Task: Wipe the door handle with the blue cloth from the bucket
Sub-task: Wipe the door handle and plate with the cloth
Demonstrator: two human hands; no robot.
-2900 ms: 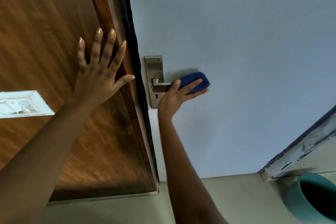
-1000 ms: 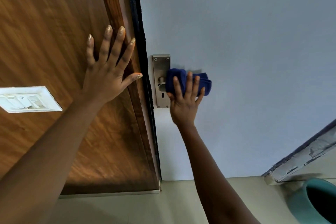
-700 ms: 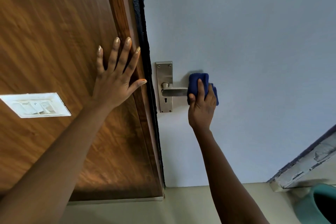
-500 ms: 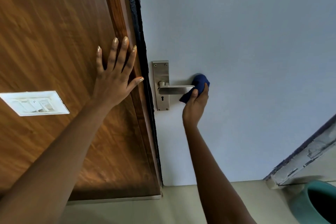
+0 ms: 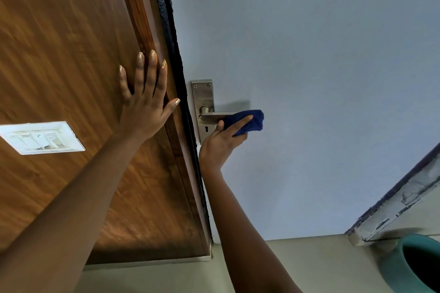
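Observation:
A steel lever door handle (image 5: 210,117) on a tall backplate sits at the left edge of a pale blue-grey door (image 5: 309,78). My right hand (image 5: 222,141) grips the folded blue cloth (image 5: 250,121) from below and wraps it over the outer half of the lever, hiding the lever's tip. My left hand (image 5: 145,102) lies flat with fingers spread on the brown wooden panel (image 5: 59,54) beside the door frame. It holds nothing.
A teal bucket (image 5: 414,266) stands on the floor at the bottom right, partly cut off. A white switch plate (image 5: 40,138) is set in the wooden panel at the left. A black seal strip runs along the door edge. A chipped white frame slants at the right.
My right hand has slid the cloth back along the lever from its tip, and now cups it from below. My left hand stays pressed on the panel.

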